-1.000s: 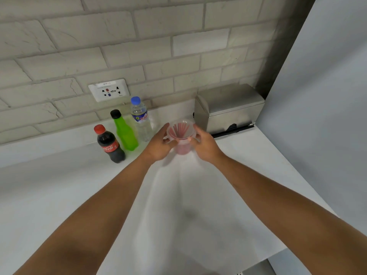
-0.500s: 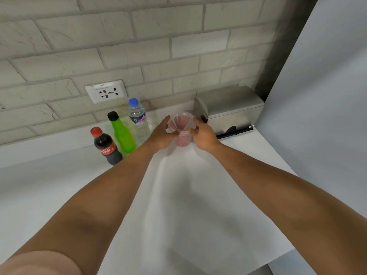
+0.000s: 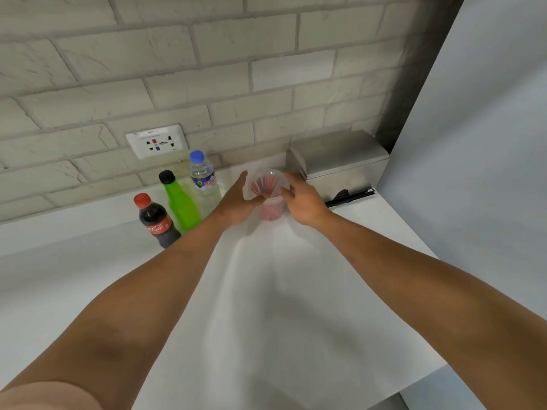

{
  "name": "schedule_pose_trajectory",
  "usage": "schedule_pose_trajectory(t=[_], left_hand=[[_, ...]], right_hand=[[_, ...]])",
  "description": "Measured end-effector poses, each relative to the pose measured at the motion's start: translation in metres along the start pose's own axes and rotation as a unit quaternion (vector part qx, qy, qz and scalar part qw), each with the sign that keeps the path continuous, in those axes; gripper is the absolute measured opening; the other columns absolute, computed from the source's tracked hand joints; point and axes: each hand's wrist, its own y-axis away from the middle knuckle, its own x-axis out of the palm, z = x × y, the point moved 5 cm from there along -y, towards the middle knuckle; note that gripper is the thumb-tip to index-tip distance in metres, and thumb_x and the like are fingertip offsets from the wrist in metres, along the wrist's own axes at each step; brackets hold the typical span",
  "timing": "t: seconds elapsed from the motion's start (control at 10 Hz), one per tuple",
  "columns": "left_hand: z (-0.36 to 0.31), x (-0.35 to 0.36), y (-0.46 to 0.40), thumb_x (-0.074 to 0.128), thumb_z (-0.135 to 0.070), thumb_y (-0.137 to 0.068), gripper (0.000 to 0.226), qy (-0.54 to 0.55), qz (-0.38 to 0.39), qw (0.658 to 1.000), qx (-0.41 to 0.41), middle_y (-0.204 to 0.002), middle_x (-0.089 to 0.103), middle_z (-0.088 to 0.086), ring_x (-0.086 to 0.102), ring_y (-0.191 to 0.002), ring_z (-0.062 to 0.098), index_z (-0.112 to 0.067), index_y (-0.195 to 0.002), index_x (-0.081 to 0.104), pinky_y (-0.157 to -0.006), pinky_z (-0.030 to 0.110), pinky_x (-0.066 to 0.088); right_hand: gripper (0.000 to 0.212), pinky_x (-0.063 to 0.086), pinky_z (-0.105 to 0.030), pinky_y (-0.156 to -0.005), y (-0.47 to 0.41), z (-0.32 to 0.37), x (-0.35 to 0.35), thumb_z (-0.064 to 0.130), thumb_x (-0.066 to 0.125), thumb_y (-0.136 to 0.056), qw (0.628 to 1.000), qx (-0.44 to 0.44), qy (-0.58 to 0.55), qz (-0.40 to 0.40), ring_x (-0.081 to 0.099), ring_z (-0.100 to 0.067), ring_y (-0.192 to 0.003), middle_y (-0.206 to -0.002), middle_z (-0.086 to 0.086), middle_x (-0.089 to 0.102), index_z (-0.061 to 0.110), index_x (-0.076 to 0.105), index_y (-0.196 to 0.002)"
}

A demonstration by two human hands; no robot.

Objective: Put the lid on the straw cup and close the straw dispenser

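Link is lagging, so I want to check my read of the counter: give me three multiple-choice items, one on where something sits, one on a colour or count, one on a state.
1. Where is the steel straw dispenser relative to the straw cup?
A. To its right, against the brick wall
B. To its left, beside the bottles
C. In front of it, nearer the person

2. What colour is the cap of the cola bottle?
A. Blue
B. Black
C. Red

3. How is the straw cup being handled?
A. It lies tipped over, untouched
B. It stands on the counter with a hand on each side
C. It is lifted high by one hand

Answers: 1 A, the box stands right of the cup at the wall. 2 C, its cap is red. 3 B, the left hand and right hand flank the upright cup.
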Motion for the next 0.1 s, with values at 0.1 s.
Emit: schedule_pose_trajectory(t=[0.1], left_hand=[[-0.0093, -0.0057, 0.0051, 0.074, -0.032, -0.097, 0.092, -0.06, -0.016, 0.997, 0.045, -0.173, 0.025, 0.007, 0.027, -0.158, 0.025, -0.02, -0.167, 0.016, -0.122, 0.033, 0.026]], right_hand=[[0.043, 0.044, -0.024, -0.092, 0.011, 0.0083, -0.0176, 0.024, 0.055, -0.105, 0.999, -0.037, -0.027, -0.02, 0.065, -0.03, -0.123, -0.141, -0.007, 0.066, 0.023, 0.054, -0.148]])
